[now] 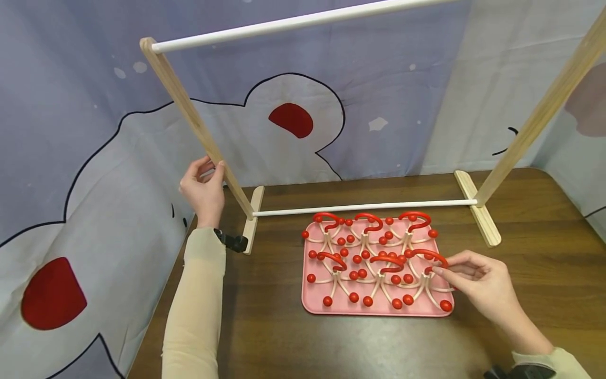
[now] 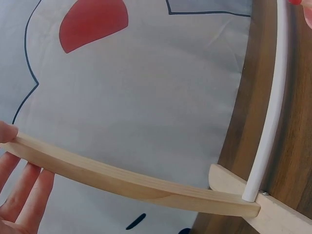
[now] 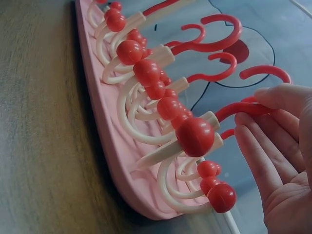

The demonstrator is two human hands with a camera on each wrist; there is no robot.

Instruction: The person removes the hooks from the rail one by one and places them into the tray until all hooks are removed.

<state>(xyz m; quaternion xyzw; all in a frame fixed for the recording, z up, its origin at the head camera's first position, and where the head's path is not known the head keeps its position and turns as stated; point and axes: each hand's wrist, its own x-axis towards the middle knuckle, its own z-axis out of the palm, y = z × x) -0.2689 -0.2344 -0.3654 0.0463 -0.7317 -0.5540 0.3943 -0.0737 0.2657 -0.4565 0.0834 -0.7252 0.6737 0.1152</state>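
My left hand (image 1: 203, 187) holds the left wooden post (image 1: 189, 113) of a rack, thumb on one side and fingers on the other. In the left wrist view the fingers (image 2: 36, 190) lie under the post. My right hand (image 1: 487, 281) pinches the red hook (image 3: 243, 108) of a hanger at the front right corner of a pink tray (image 1: 374, 315). This hanger has cream curved arms tipped with red balls (image 3: 195, 136). Several matching hangers (image 1: 381, 276) stand in two rows on the tray, red hooks upward.
The rack has a white top bar (image 1: 284, 22), a white lower bar (image 1: 360, 207), a right post (image 1: 544, 105) and wooden feet (image 1: 478, 210). It stands behind the tray on a brown wooden table (image 1: 265, 316). A patterned curtain (image 1: 379, 95) hangs behind.
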